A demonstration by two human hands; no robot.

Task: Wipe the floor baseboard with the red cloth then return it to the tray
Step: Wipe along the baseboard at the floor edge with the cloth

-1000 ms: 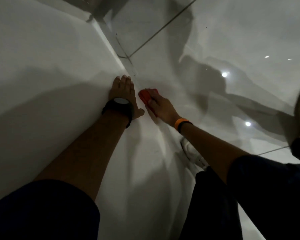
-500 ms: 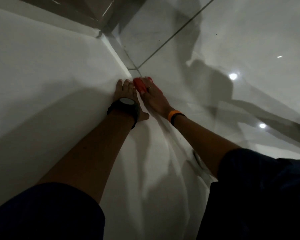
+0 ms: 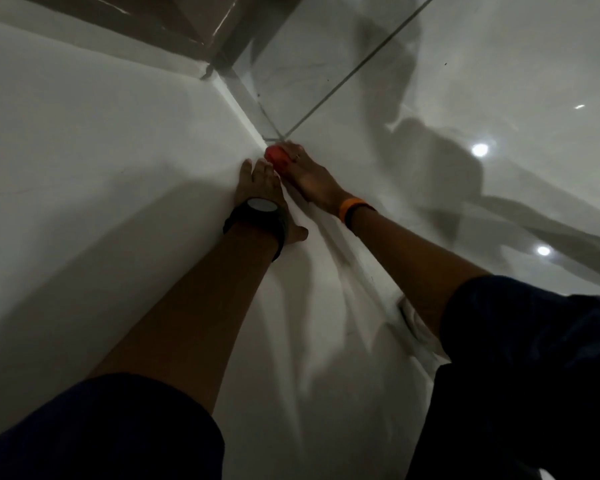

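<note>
The red cloth (image 3: 276, 158) is bunched under the fingers of my right hand (image 3: 309, 178), pressed against the baseboard (image 3: 246, 102) where the white wall meets the glossy floor. My right wrist wears an orange band. Flat against the white wall, just left of the cloth, lies my left hand (image 3: 260, 183), fingers together, a black watch on its wrist. Only part of the cloth shows past my fingers. No tray is in view.
The white wall (image 3: 84, 150) fills the left side. Glossy grey floor tiles (image 3: 465, 81) with dark grout lines and light reflections spread to the right. A dark frame or corner (image 3: 201, 26) stands at the top. A white shoe (image 3: 413, 317) shows under my right arm.
My right hand has slid the red cloth farther along the baseboard, away from me, toward the corner. My left hand has stayed flat on the wall. The view has shifted forward.
</note>
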